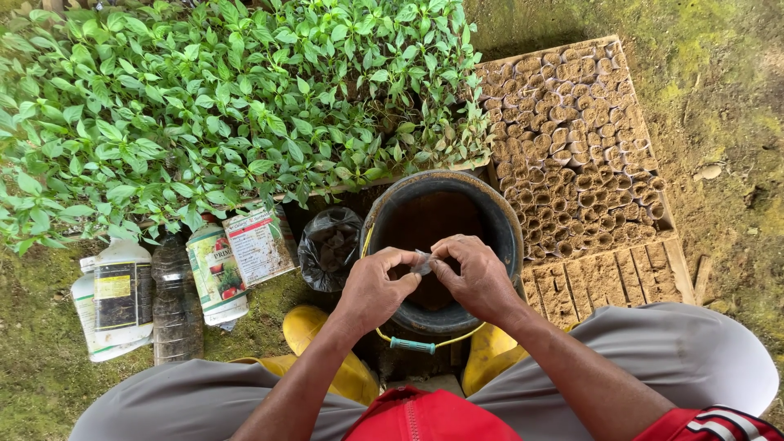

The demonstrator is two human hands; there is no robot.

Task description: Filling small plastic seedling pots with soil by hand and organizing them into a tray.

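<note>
Two hands pinch one small, perhaps plastic, sleeve | one bucket below

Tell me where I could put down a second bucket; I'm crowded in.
Bare mossy ground right of the wooden tray. A smaller patch lies left of the bottles. Crowded: seedlings, bottles and black bag beside the bucket.

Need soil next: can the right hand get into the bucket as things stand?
Probably yes. The right hand is directly over the open bucket, nothing covering it, though both hands are pinching a small clear bag now.
</note>
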